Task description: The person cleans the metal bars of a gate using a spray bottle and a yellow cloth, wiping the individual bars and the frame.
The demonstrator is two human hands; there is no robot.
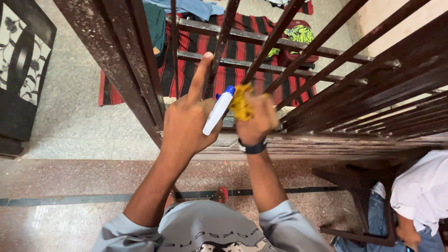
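My left hand [186, 119] grips a small white spray bottle [217, 112] with a blue top, its index finger pointing straight up beside a rusty brown bar of a metal grille [140, 70]. My right hand [255, 119], with a dark band on the wrist, is closed on a bunched yellow cloth [240, 102] pressed against one of the slanted grille bars. Both hands sit close together at the grille's lower rail.
Beyond the bars lie a red and black striped cloth [233, 51], a green patterned bundle [298, 35] and blue fabric on a grey floor. Another person in a white shirt and jeans [420, 196] is at the lower right by a dark wooden stool [359, 186].
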